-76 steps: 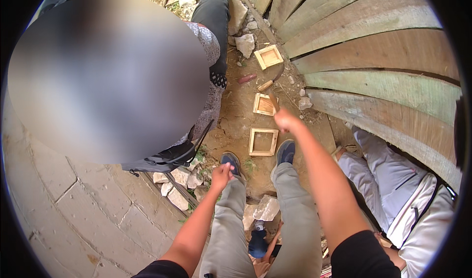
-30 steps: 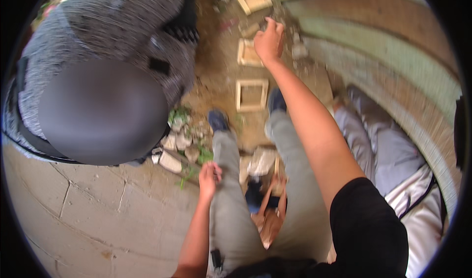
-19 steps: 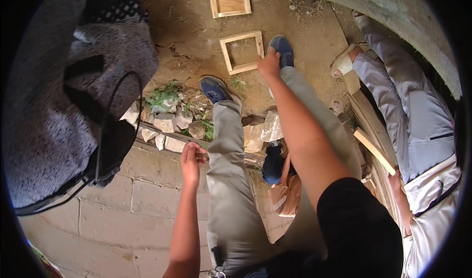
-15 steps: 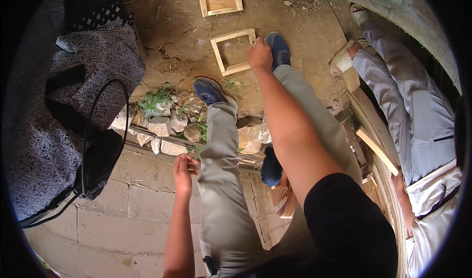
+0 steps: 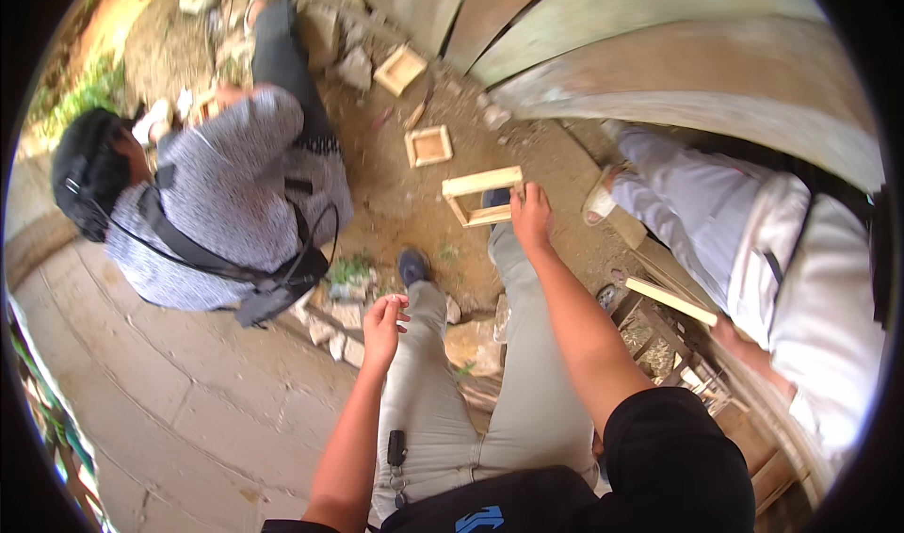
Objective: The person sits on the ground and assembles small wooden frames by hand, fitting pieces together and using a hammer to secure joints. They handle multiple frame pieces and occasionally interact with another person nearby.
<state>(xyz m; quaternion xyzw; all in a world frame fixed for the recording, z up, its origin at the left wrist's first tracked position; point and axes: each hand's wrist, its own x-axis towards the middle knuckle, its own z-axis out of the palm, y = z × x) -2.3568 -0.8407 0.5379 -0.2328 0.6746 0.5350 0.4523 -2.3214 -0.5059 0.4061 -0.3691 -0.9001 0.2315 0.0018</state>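
Observation:
My right hand (image 5: 533, 216), at the end of a stretched-out arm, grips a rectangular frame of pale wood (image 5: 482, 182) by its right end. The frame is tilted and raised over my foot, with ground and shoe showing through its opening. My left hand (image 5: 384, 331) is held above my left leg, its fingers curled in toward the thumb. Whatever those fingers hold, if anything, is too small to make out. Two shallow wooden boxes lie on the dirt beyond the frame: a nearer box (image 5: 428, 146) and a farther box (image 5: 400, 70).
At the left a person in a patterned top (image 5: 212, 156) crouches, a black bag (image 5: 282, 283) at the hip. To the right, another person in light clothes (image 5: 734, 222) has a hand near a wooden strip (image 5: 670, 300). Stones (image 5: 344, 316) edge the dirt, and planks (image 5: 659, 72) curve along the back.
My right hand has lifted the wooden frame off the ground and tilted it. My left hand has shifted slightly up and right. The view has swung, showing more of both people.

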